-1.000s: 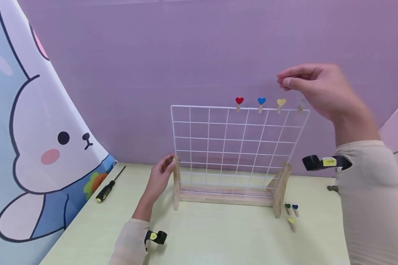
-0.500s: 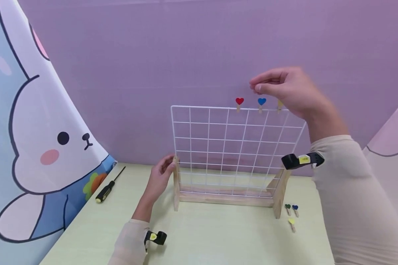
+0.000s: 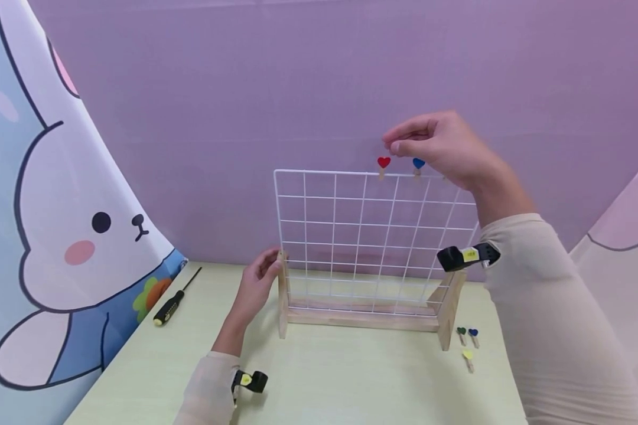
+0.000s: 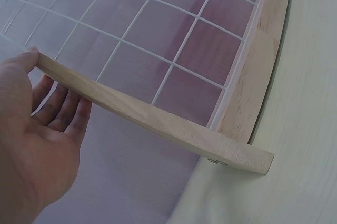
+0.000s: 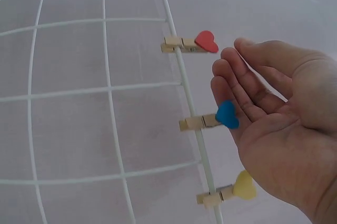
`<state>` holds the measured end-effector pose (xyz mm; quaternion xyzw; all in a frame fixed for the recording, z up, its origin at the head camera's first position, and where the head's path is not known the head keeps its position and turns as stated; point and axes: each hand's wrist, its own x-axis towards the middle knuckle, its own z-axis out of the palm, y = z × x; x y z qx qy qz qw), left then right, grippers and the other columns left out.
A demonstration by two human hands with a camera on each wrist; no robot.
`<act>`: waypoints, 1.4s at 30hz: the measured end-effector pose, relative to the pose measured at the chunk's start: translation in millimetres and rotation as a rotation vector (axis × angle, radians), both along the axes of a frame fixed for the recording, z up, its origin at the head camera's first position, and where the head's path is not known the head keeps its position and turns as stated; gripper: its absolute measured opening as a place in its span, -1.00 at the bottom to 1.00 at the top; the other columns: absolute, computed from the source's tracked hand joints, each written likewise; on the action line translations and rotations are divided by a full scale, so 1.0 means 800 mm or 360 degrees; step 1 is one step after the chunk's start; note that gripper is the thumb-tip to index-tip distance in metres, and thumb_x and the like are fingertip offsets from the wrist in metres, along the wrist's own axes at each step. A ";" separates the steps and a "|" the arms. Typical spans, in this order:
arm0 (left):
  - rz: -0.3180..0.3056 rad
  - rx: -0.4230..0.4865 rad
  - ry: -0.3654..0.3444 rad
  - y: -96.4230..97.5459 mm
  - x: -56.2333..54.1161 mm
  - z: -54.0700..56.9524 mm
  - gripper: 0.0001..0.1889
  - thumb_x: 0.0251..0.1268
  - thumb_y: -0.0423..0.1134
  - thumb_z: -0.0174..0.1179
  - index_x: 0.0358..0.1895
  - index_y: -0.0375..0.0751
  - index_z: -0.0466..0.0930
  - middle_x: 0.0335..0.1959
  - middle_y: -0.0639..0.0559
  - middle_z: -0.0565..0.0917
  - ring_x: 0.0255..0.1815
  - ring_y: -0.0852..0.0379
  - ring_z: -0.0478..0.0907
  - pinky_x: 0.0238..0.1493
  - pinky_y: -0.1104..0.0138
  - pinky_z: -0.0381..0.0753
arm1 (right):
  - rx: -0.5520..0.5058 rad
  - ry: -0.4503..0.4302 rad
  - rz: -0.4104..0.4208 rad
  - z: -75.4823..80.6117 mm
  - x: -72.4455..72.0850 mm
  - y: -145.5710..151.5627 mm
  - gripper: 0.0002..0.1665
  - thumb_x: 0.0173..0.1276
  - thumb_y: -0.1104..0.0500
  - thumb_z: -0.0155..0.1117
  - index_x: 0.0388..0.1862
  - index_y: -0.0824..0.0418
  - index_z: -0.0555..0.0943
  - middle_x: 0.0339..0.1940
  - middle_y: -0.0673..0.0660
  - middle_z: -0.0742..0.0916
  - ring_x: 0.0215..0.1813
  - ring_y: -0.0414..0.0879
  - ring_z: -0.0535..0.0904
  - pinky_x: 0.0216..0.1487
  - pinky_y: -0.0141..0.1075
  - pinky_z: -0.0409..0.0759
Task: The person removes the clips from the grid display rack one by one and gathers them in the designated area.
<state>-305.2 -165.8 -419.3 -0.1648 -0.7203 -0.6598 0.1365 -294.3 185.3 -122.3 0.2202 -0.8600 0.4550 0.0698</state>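
Observation:
A white wire grid (image 3: 345, 224) stands in a wooden stand (image 3: 361, 319). My left hand (image 3: 257, 277) holds the top of the stand's left upright, thumb on one side and fingers on the other in the left wrist view (image 4: 52, 118). Clipped along the grid's top bar are mini clothespins with a red heart (image 5: 207, 42), a blue heart (image 5: 227, 115) and a yellow heart (image 5: 245, 185). My right hand (image 3: 441, 144) hovers just above the red-heart clothespin, fingers loosely bent with nothing between them. In the head view it hides the top bar's right end.
On the table by the stand's right foot lie three more clothespins, with a green heart (image 3: 461, 332), a dark blue heart (image 3: 474, 333) and a yellow heart (image 3: 468, 355). A black screwdriver (image 3: 170, 306) lies at the left. A purple cloth backdrop (image 3: 218, 118) rises behind.
My right hand has moved left along the top bar, from above the yellow-heart clothespin to above the red-heart one. My left hand has stayed on the upright.

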 end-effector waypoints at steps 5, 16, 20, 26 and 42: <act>-0.0004 0.0000 -0.0001 0.003 -0.001 0.000 -0.57 0.59 -0.22 0.13 0.39 -0.34 0.44 0.27 -0.34 0.62 0.11 0.36 0.60 0.21 0.57 0.58 | -0.0020 0.0010 0.0040 -0.001 -0.004 -0.004 -0.75 0.43 0.15 0.41 0.05 0.12 0.78 -0.19 -0.13 0.86 0.02 -0.18 0.71 -0.12 -0.41 0.54; 0.0000 -0.0002 -0.0003 0.003 -0.002 0.000 -0.56 0.59 -0.23 0.13 0.40 -0.35 0.43 0.26 -0.35 0.62 0.10 0.35 0.60 0.20 0.57 0.58 | 0.0047 -0.0050 0.0017 -0.005 -0.009 -0.003 -0.73 0.43 0.16 0.40 0.07 0.11 0.76 -0.17 -0.17 0.85 0.02 -0.20 0.69 -0.37 -0.34 0.55; 0.0001 -0.0008 -0.0013 0.003 -0.001 0.000 -0.56 0.59 -0.22 0.13 0.40 -0.33 0.44 0.26 -0.32 0.63 0.11 0.35 0.60 0.21 0.57 0.58 | 0.0053 -0.0054 0.0013 -0.007 -0.009 -0.004 -0.74 0.43 0.16 0.40 0.07 0.11 0.76 -0.18 -0.17 0.84 -0.05 -0.21 0.69 -0.43 -0.35 0.54; 0.0000 -0.0033 -0.0001 0.003 0.000 0.001 -0.54 0.60 -0.20 0.12 0.41 -0.38 0.42 0.27 -0.33 0.63 0.11 0.36 0.60 0.21 0.58 0.57 | 0.0060 -0.0042 0.0021 -0.010 -0.011 -0.003 -0.71 0.43 0.20 0.37 0.09 0.17 0.75 -0.22 -0.18 0.85 -0.16 -0.24 0.69 -0.46 -0.37 0.52; -0.0002 -0.0034 -0.0013 0.001 0.002 0.001 -0.52 0.61 -0.19 0.11 0.42 -0.40 0.40 0.28 -0.31 0.62 0.12 0.36 0.60 0.24 0.57 0.56 | -0.0003 -0.0008 -0.0052 -0.017 -0.008 -0.009 -0.74 0.40 0.20 0.41 0.04 0.21 0.78 -0.30 -0.18 0.85 -0.27 -0.23 0.66 -0.52 -0.37 0.48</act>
